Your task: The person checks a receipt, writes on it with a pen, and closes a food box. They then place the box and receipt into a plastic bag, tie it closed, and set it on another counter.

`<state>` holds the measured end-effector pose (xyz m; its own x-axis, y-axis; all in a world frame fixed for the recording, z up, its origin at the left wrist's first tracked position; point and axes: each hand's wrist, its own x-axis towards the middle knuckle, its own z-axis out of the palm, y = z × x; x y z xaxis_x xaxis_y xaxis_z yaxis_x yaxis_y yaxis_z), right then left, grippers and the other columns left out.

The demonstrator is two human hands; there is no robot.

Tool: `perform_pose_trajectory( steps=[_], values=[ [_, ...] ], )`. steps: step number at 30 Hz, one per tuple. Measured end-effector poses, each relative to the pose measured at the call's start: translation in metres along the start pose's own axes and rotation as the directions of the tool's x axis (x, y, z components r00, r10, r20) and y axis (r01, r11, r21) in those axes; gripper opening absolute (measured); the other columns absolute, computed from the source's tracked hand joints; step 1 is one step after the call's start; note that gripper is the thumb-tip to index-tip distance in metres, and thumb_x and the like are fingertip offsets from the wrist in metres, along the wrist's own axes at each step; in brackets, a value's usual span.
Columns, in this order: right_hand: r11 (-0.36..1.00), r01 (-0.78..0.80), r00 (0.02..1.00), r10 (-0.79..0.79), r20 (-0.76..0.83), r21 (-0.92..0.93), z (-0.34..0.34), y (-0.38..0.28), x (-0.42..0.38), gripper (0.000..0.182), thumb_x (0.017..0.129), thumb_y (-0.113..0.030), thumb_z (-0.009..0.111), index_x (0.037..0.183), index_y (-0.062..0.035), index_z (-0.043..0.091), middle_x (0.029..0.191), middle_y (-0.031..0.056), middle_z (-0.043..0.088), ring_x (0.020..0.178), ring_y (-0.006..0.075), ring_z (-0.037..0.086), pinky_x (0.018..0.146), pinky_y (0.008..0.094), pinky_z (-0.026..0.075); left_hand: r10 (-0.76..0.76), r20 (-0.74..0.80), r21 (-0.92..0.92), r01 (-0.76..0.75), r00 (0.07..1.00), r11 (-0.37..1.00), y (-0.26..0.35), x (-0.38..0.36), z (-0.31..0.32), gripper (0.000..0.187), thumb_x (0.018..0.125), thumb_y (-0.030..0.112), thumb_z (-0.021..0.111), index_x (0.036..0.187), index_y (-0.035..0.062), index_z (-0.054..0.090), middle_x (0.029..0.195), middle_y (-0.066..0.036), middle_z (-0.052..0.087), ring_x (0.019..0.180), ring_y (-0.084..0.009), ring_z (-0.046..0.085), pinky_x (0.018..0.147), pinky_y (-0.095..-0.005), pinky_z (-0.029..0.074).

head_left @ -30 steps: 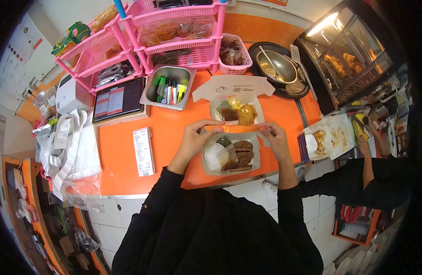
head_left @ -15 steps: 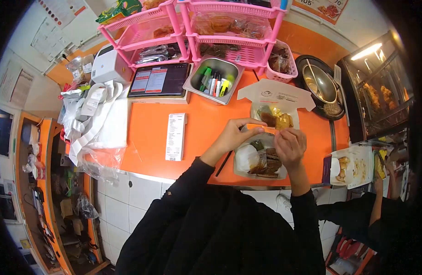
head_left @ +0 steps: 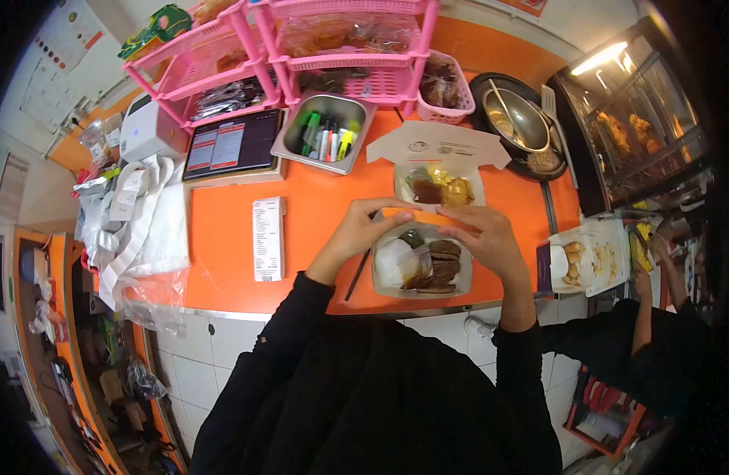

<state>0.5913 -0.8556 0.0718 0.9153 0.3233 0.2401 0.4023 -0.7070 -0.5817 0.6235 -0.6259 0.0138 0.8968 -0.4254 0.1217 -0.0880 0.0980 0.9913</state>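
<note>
My left hand (head_left: 364,233) and my right hand (head_left: 486,238) meet over the far side of the nearer food box (head_left: 462,290). Each has thumb and fingers closed around an end of an orange strip (head_left: 422,217), which looks like the box's raised lid seen edge-on. In this box lie a white mound of rice (head_left: 394,263), dark brown sliced pieces (head_left: 443,267) and a small clear packet of sauce (head_left: 416,270). Just beyond stands a second open food box (head_left: 435,146), its lid tipped back, with yellow and brown food inside.
A receipt (head_left: 268,239) and dark pen-like stick (head_left: 357,275) lie left. Behind are a tablet (head_left: 234,145), metal tray of markers (head_left: 323,165) and pink racks (head_left: 356,55). At right are a bowl (head_left: 524,131), heated cabinet (head_left: 633,119), another box (head_left: 588,261) and a co-worker's arm (head_left: 643,313).
My right hand has gone from a bunched pinch to lying flatter along the strip, a little farther from my left. The whole view has shifted, sliding the counter leftward and up.
</note>
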Motion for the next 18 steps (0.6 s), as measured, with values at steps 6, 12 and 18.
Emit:
perform_pose_trajectory(
  steps=[6,12,18],
  values=[
    [0.992,-0.035,0.991,0.02,0.13,0.119,0.007,0.02,-0.033,0.029,0.074,-0.02,0.074,0.102,-0.0134,0.071,0.11,0.0107,0.064,0.105,0.0254,0.058,0.088,0.0334,0.046,-0.001,0.224,0.089,-0.02,0.975,0.996,-0.003,-0.026,-0.01,0.024,0.082,0.014,0.07,0.105,0.0079,0.07,0.117,-0.014,0.06,0.11,-0.0191,0.053,0.096,-0.0326,0.04],
    [0.749,-0.31,0.947,0.295,0.124,0.586,0.064,0.054,-0.125,0.059,0.072,-0.023,0.077,0.126,-0.0111,0.056,0.139,0.0177,0.04,0.127,0.0259,0.041,0.106,0.0317,0.033,-0.049,0.206,0.117,0.025,0.977,0.993,-0.048,-0.09,0.003,0.034,0.078,0.013,0.073,0.112,0.0143,0.067,0.152,-0.021,-0.002,0.142,-0.0309,-0.002,0.113,-0.0402,0.014],
    [0.828,-0.267,0.959,0.281,0.047,0.493,0.059,0.052,-0.112,0.064,0.079,-0.027,0.073,0.135,-0.0072,0.046,0.136,0.0148,0.044,0.122,0.0212,0.044,0.101,0.0328,0.036,-0.073,0.061,0.201,0.059,0.995,0.978,-0.032,-0.086,0.018,0.055,0.088,0.015,0.062,0.139,0.0146,0.04,0.148,-0.021,0.025,0.138,-0.0311,0.024,0.109,-0.0386,0.027]
  ],
)
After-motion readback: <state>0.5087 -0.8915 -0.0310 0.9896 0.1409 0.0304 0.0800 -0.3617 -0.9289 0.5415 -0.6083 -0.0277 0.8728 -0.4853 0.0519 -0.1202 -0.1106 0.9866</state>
